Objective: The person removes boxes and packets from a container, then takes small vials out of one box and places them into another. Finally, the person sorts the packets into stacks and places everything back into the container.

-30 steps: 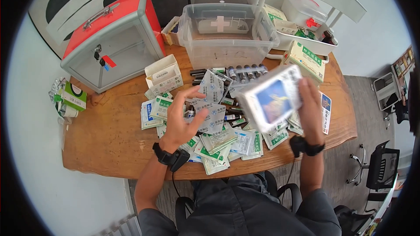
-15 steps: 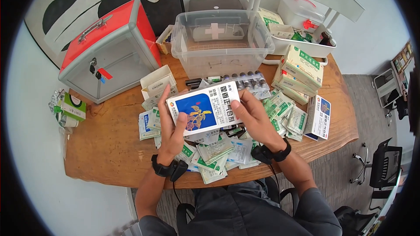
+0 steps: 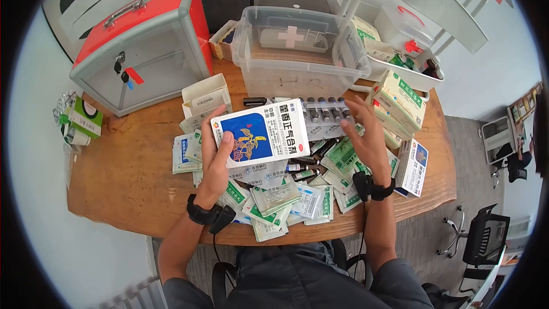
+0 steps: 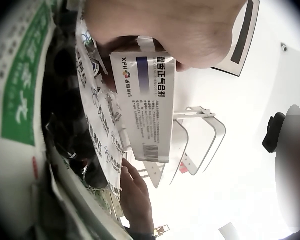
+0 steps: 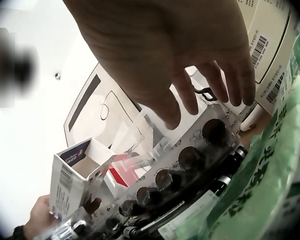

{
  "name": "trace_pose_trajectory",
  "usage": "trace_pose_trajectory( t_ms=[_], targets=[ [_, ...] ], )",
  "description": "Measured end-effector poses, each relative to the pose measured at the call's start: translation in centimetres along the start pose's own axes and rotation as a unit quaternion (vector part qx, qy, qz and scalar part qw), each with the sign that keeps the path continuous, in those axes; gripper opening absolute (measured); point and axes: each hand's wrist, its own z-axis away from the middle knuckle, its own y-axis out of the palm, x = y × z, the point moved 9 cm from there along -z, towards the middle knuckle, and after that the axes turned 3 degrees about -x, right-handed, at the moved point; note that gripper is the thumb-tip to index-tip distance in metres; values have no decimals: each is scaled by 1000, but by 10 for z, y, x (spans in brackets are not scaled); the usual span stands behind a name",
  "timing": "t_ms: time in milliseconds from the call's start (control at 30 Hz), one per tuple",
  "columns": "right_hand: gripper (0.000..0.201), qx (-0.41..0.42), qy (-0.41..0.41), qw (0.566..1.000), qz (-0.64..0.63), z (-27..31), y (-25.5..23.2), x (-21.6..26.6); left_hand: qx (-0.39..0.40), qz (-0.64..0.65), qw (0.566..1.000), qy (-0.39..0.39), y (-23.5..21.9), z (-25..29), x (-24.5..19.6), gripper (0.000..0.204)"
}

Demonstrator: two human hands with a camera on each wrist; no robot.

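Note:
My left hand (image 3: 213, 171) holds a white medicine box (image 3: 261, 132) with a blue plant picture, thumb across its front. In the right wrist view the near end of this box (image 5: 65, 187) stands uncapped and its inside shows. My right hand (image 3: 369, 140) is held over the right end of a clear plastic tray of dark-capped vials (image 3: 325, 113), fingers spread and pointing down, fingertips close above the tray (image 5: 191, 159) in the right wrist view. Below the held box lies a printed foil-like sheet (image 3: 260, 176) over loose dark vials (image 3: 306, 175).
Green and white sachets (image 3: 274, 199) are heaped toward the front edge. Stacked cartons (image 3: 400, 100) and another white-blue box (image 3: 413, 166) stand at right. Behind are a clear bin (image 3: 297, 74), an opened carton (image 3: 206, 98) and a red-and-grey case (image 3: 146, 46).
The box was first raised in my right hand, then held between both hands. Now only the left hand holds it, while the right hand has moved away over the vial tray.

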Motion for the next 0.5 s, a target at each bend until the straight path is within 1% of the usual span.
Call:
trace_pose_trajectory(
  t_ms=[33,67,133,267,333,367,433,500],
  targets=[
    [47,37,18,999,-8,1,8,-2,-4,3,1000,0,-1,0,0,57],
    [47,40,16,999,-6,1,9,-2,-7,6,1000,-1,-2,0,0,56],
    [57,59,23,998,8,1,16,-7,-14,12,1000,-5,-4,0,2,55],
    [65,51,41,998,1,-1,21,-21,-22,8,1000,-4,-5,-1,4,54],
    [72,72,38,996,-45,-3,27,-28,-19,6,1000,-5,-5,-1,4,54],
    [72,71,39,996,-45,-4,27,-30,-16,5,1000,-6,-4,-1,5,53],
    [76,99,28,993,-63,-5,32,-29,-14,7,1000,-8,-2,-1,4,53],
    [76,107,36,991,-74,-7,33,-32,-12,8,1000,-10,-2,-1,4,53]
  ],
)
